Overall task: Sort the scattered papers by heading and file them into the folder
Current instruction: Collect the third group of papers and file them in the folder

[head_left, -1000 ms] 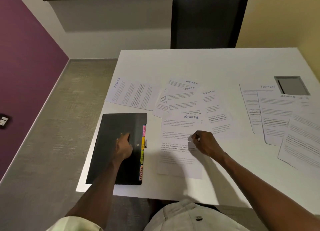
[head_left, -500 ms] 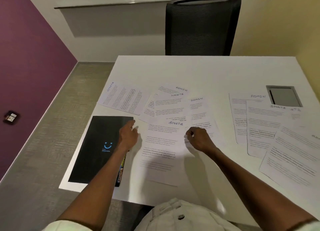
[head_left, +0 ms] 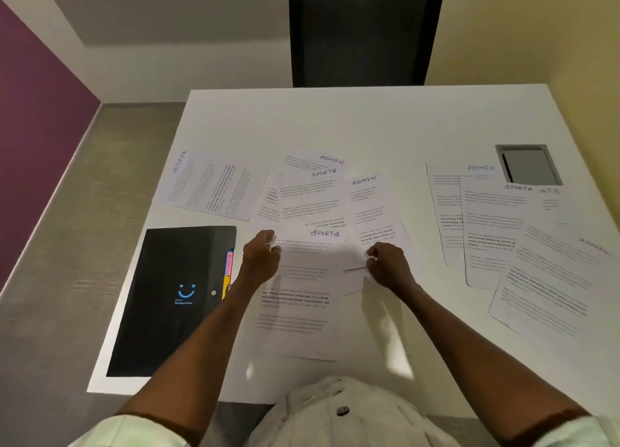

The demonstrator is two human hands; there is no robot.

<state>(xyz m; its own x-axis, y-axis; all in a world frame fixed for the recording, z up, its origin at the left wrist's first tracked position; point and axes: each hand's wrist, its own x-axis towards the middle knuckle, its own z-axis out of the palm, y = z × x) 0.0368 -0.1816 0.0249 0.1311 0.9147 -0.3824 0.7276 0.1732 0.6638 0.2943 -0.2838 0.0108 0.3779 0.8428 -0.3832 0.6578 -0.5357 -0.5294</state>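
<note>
A sheet headed SPORTS (head_left: 303,299) lies in front of me on the white table (head_left: 335,121). My left hand (head_left: 260,260) pinches its left edge and my right hand (head_left: 389,265) pinches its right edge, which lifts slightly. A black folder (head_left: 167,295) with a blue smile mark and coloured tabs lies closed at the left. Behind the held sheet overlap papers headed SPORTS (head_left: 308,195) and ADMIN (head_left: 367,198). Another SPORTS sheet (head_left: 209,185) lies turned sideways at the far left.
A pile of ADMIN and SPORTS papers (head_left: 503,238) spreads across the right side of the table. A grey cable hatch (head_left: 528,164) is set into the table at the far right. A black chair (head_left: 365,30) stands behind the table.
My left hand left the folder and moved right to the SPORTS sheet's left edge. The folder now lies closed with its smile mark up. My right hand stays at the sheet's right edge.
</note>
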